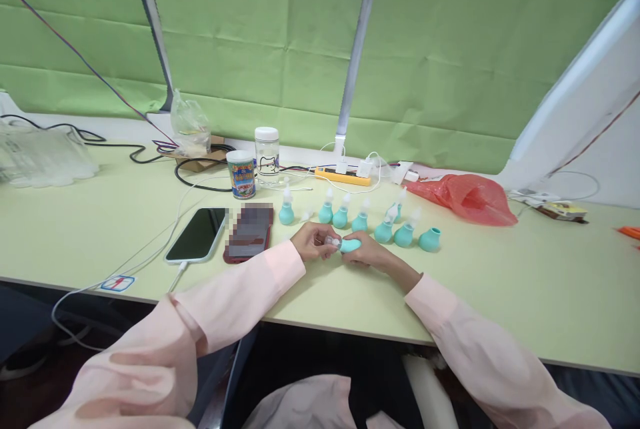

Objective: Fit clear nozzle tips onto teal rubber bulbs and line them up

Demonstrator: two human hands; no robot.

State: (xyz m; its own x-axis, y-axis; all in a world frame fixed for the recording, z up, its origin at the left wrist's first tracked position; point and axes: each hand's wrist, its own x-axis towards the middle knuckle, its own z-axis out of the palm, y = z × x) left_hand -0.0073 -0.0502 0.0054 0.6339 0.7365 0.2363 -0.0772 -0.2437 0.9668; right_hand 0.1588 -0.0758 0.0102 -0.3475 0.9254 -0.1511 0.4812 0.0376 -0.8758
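Observation:
My left hand (pixel 315 242) pinches a clear nozzle tip (pixel 331 241) close above the table's front half. Lying sideways against that tip is a teal rubber bulb (pixel 350 245) of a nasal aspirator, with the fingers of my right hand (pixel 367 252) closed round it. How far the tip sits in the bulb's neck cannot be made out. Behind my hands stand several teal aspirators with clear tips, among them one at the left end (pixel 287 209). A teal bulb without a tip (pixel 430 239) is at the right end. A loose clear tip (pixel 307 214) lies among them.
Two phones, one black-screened (pixel 197 235) and one in a red case (pixel 250 232), lie left of my hands. Behind are a printed tub (pixel 241 175), a lidded jar (pixel 267 152), a yellow power strip (pixel 343 177) and a red plastic bag (pixel 465 199). Cables cross the left side.

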